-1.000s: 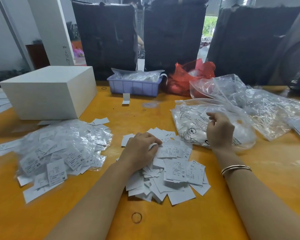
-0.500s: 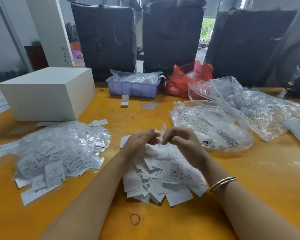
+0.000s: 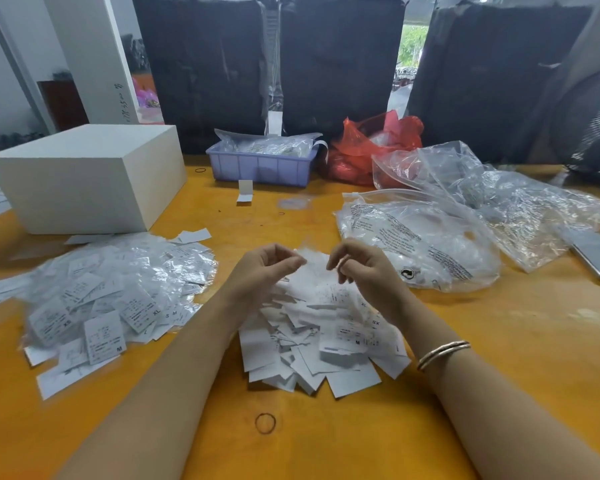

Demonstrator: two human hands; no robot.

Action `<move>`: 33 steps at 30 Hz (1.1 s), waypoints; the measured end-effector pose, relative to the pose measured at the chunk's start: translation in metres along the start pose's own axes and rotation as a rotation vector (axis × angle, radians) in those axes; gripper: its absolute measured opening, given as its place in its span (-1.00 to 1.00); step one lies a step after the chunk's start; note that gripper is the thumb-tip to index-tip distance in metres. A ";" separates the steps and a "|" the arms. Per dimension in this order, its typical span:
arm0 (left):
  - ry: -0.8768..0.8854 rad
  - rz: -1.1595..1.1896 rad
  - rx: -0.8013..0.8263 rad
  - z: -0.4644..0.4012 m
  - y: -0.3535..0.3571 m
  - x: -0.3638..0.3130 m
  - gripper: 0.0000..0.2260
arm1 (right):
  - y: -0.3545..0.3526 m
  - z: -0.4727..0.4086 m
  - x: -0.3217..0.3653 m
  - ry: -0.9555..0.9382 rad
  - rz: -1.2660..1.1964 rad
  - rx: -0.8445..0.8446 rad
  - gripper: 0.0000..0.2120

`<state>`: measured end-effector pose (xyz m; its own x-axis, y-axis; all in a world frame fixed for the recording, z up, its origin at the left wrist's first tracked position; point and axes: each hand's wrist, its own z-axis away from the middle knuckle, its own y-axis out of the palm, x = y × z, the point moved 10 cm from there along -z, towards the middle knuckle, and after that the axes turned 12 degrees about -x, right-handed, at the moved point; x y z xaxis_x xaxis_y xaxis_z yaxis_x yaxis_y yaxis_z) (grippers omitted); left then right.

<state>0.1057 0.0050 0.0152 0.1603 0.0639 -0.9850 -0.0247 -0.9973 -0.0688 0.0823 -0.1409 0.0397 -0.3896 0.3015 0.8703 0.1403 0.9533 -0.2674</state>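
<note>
Pinching the blurred clear sleeve [image 3: 305,245] just above the tag pile [image 3: 312,327], the left hand [image 3: 264,271] needed the right hand [image 3: 364,271], its curled grip unreadable, to spread the mouth wide before sliding a tag in.

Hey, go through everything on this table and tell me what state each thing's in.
Left hand: fingers curled, hold unclear in blur.
Right hand: fingers curled, hold unclear too.
Loose labels: unbagged, heaped under both hands.
Bagged labels: in clear sleeves, piled at left.
White box: closed.
Blue bin: holding clear packets.
Rubber band: lying loose, unstretched.
</note>
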 end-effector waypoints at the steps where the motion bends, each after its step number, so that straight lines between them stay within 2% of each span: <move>1: 0.011 0.016 -0.011 0.000 -0.002 -0.002 -0.96 | 0.001 -0.001 -0.001 -0.033 0.170 0.042 -0.74; 3: 0.024 0.032 -0.020 -0.001 -0.006 -0.004 -0.92 | 0.014 0.004 -0.015 -0.051 0.491 0.258 -0.83; 5: 0.023 0.026 -0.024 -0.002 -0.007 -0.004 -0.87 | 0.021 0.009 -0.031 -0.038 0.677 0.379 -0.61; 7: 0.020 0.026 -0.016 -0.002 -0.005 -0.003 -0.78 | 0.022 0.007 -0.033 -0.030 0.699 0.349 -0.59; 9: 0.012 0.028 -0.004 -0.002 -0.003 -0.002 -0.71 | 0.020 0.006 -0.028 -0.065 0.683 0.285 -0.67; 11: 0.005 0.019 -0.008 -0.002 -0.003 0.000 -0.73 | 0.017 0.005 -0.024 -0.110 0.682 0.235 -0.74; 15: 0.047 -0.037 -0.051 -0.003 -0.007 -0.005 -0.95 | 0.016 0.004 -0.021 -0.086 0.555 0.198 -0.82; 20: 0.037 -0.044 -0.093 -0.003 -0.012 -0.004 -0.93 | 0.013 0.006 -0.031 0.132 0.243 0.121 -0.87; 23: 0.028 -0.019 -0.106 -0.004 -0.013 -0.003 -0.93 | 0.008 0.006 -0.034 0.201 0.059 0.052 -0.88; 28: 0.058 0.014 -0.094 -0.003 -0.008 -0.009 -0.92 | -0.004 0.001 -0.031 0.193 -0.179 -0.128 -0.86; 31: 0.063 0.001 -0.110 -0.003 -0.009 -0.011 -0.92 | -0.006 -0.001 -0.026 0.156 -0.254 -0.165 -0.92; 33: 0.068 -0.025 -0.133 -0.004 -0.010 -0.009 -0.93 | -0.005 -0.001 -0.023 0.136 -0.259 -0.174 -0.82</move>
<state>0.1084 0.0145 0.0252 0.2261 0.0904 -0.9699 0.1100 -0.9917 -0.0668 0.0914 -0.1523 0.0209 -0.3092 0.0331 0.9504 0.2104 0.9770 0.0344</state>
